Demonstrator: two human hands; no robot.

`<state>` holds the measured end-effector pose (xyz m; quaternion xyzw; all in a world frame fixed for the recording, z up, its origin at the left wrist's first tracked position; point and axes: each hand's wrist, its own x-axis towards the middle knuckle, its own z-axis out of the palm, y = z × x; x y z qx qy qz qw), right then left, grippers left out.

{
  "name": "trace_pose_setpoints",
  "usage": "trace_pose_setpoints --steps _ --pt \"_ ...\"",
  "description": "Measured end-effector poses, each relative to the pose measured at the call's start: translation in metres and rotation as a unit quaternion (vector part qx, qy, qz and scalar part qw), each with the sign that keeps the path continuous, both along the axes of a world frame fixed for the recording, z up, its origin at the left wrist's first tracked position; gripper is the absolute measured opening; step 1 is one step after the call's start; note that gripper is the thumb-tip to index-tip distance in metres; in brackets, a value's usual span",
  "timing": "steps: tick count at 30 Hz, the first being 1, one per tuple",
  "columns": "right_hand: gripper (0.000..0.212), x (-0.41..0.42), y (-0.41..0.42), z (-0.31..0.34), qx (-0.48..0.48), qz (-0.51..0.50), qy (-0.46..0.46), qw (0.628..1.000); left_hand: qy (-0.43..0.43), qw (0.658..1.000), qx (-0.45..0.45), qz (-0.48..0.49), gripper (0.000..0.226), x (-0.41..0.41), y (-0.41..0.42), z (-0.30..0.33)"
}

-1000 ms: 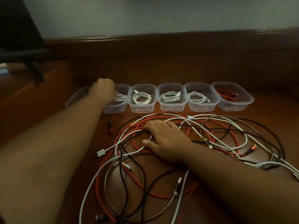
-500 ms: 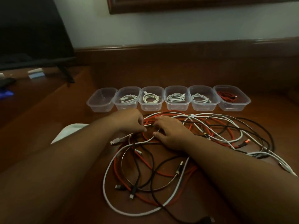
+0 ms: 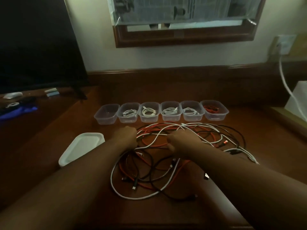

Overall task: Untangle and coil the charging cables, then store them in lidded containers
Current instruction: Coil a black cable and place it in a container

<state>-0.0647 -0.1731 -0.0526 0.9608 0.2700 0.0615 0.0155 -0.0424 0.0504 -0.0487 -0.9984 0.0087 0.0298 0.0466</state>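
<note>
A tangle of white, red and black charging cables (image 3: 149, 171) lies on the brown table. My left hand (image 3: 127, 136) is curled at the tangle's left edge and grips a white cable (image 3: 156, 139). My right hand (image 3: 181, 141) is curled on the same pile a little to the right, holding that white cable too. Behind the pile stands a row of several clear containers without lids. The leftmost container (image 3: 107, 113) is empty, the rightmost container (image 3: 214, 111) holds a coiled red cable, and those between hold coiled white cables.
A stack of white lids (image 3: 83, 146) sits left of the pile. A dark screen (image 3: 38, 47) on a stand and small items are on the far left. At the right, a white box (image 3: 297, 100) and a white cord (image 3: 285, 83) run from a wall socket.
My left hand left the containers, came back to the pile and closed on a white cable. My right hand went from lying flat to curled. The view has tilted up.
</note>
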Motion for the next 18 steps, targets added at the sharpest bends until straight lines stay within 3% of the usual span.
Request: trace_pose_setpoints --steps 2,4,7,10,12,14,15,18 --pt "0.025 -0.012 -0.006 0.002 0.024 -0.030 0.023 0.999 -0.017 0.997 -0.069 0.032 0.012 -0.006 -0.004 0.006" --pt "0.023 -0.022 -0.010 0.004 0.078 -0.068 0.065 0.992 -0.037 0.976 -0.208 0.054 0.022 -0.010 -0.011 0.015" --pt "0.017 -0.034 -0.009 0.011 0.229 -0.099 0.131 0.959 -0.059 0.903 -0.420 0.067 0.020 -0.020 -0.025 0.035" --pt "0.025 -0.047 0.000 0.032 0.395 -0.123 0.180 0.892 -0.077 0.810 -0.581 0.038 0.008 -0.041 -0.045 0.056" --pt "0.041 -0.055 0.006 0.051 0.517 -0.152 0.264 0.800 -0.084 0.784 -0.615 -0.014 0.006 -0.062 -0.060 0.070" --pt "0.051 -0.061 0.008 0.069 0.620 -0.174 0.329 0.691 -0.087 0.796 -0.596 -0.069 0.015 -0.082 -0.072 0.079" --pt "0.051 -0.061 0.006 0.077 0.648 -0.174 0.333 0.662 -0.081 0.800 -0.588 -0.091 0.019 -0.091 -0.076 0.082" --pt "0.033 -0.063 -0.003 0.102 0.675 -0.175 0.327 0.638 -0.049 0.798 -0.587 -0.128 0.022 -0.106 -0.083 0.082"
